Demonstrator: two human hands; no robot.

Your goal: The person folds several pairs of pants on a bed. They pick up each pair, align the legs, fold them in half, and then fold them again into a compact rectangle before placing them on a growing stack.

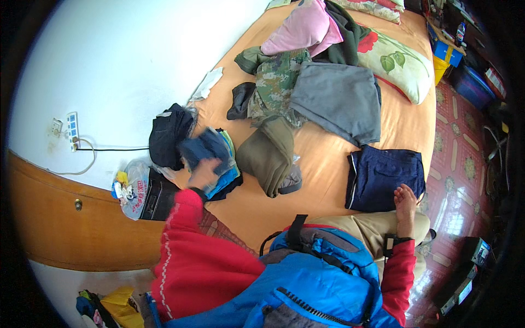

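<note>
My left hand (206,173), blurred, is on a folded dark blue garment (208,148), which is blurred too; its fingertips are hard to make out. Beneath lies a small stack of folded clothes with a bright blue piece (223,180) showing at the side. Black folded clothing (169,133) sits just left of it, against the wall. At the right, my right hand (405,200) hovers or rests by the near corner of folded navy trousers (381,176) with a white side stripe. Nothing shows in its loosely bent fingers. Whether it touches the trousers cannot be told.
An orange-sheeted bed (320,164) holds an olive folded garment (270,156), camouflage clothing (277,76), grey folded trousers (338,98), a pink cushion (297,30) and a floral pillow (398,65). A plastic bag (137,188) and a black bag (158,197) stand by the wooden headboard (82,229).
</note>
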